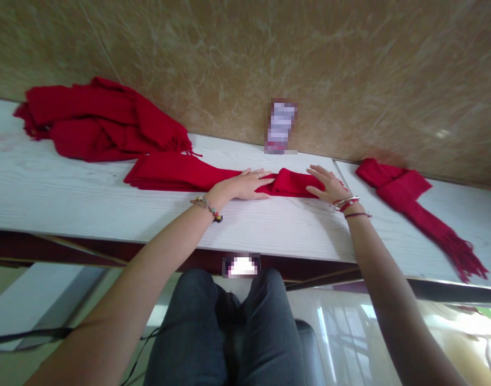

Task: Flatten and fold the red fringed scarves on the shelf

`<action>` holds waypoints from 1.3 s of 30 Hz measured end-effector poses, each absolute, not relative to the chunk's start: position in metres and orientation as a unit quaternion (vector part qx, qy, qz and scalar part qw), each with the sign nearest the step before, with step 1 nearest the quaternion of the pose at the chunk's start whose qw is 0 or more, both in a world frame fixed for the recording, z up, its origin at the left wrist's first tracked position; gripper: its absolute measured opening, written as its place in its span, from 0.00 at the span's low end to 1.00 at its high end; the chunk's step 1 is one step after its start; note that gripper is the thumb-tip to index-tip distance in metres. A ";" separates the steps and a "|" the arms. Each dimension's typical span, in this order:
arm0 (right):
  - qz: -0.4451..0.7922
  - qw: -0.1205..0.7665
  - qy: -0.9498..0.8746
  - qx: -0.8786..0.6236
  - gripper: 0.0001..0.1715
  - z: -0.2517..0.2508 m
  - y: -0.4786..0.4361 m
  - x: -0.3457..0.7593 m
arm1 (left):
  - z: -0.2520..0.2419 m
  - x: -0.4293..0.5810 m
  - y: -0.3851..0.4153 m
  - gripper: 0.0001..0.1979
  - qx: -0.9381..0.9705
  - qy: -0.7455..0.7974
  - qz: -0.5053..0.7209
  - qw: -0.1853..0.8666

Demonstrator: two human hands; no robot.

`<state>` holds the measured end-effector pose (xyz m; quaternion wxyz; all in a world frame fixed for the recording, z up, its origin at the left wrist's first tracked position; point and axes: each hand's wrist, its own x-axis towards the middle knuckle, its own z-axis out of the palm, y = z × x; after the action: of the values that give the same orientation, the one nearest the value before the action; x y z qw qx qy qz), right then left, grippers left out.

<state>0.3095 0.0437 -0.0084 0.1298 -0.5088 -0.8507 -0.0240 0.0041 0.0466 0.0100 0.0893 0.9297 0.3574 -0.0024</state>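
Observation:
A red scarf (173, 171) lies in a long, narrow folded strip across the white table, with a folded-over part toward its right end. My left hand (245, 186) rests flat on the middle of the strip, fingers stretched to the right. At the right end, my right hand (328, 185) touches the cloth with its fingers spread. Neither hand grips the fabric. Bracelets circle both wrists. Behind the strip's left end sits a crumpled red scarf (104, 120) with fringes. To the right of my right hand is another red scarf (414, 201), loosely folded, its fringed end hanging toward the front edge.
The narrow white table (88, 206) runs against a brown marbled wall (229, 64). A blurred-out phone-like object (281, 127) leans at the wall behind the strip. My knees (229, 321) are under the front edge. A seam crosses the tabletop near my right hand.

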 end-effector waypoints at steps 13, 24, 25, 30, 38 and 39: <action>0.032 0.028 -0.889 -0.457 0.32 -0.014 0.045 0.295 | 0.019 0.004 0.047 0.34 0.947 0.317 0.053 -0.022; 0.082 0.032 -0.887 -0.454 0.29 -0.007 0.042 0.294 | 0.027 -0.005 0.036 0.36 0.930 0.349 -0.073 0.085; 0.087 0.038 -0.887 -0.452 0.28 -0.006 0.042 0.295 | 0.029 -0.006 0.036 0.36 0.929 0.356 -0.067 0.079; 0.110 0.085 -0.891 -0.433 0.24 -0.005 0.043 0.301 | 0.034 -0.008 0.040 0.39 0.933 0.353 -0.027 0.064; 0.075 0.153 -0.905 -0.391 0.21 -0.011 0.045 0.301 | 0.016 0.004 0.034 0.29 0.940 0.340 -0.033 -0.030; 0.063 0.161 -0.906 -0.387 0.22 -0.011 0.043 0.298 | 0.014 0.007 0.033 0.27 0.941 0.334 -0.021 -0.053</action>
<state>0.2981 0.0431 -0.0108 0.1608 -0.3873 -0.9056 0.0629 0.0069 0.0327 0.0136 -0.0527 0.9409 0.3340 -0.0210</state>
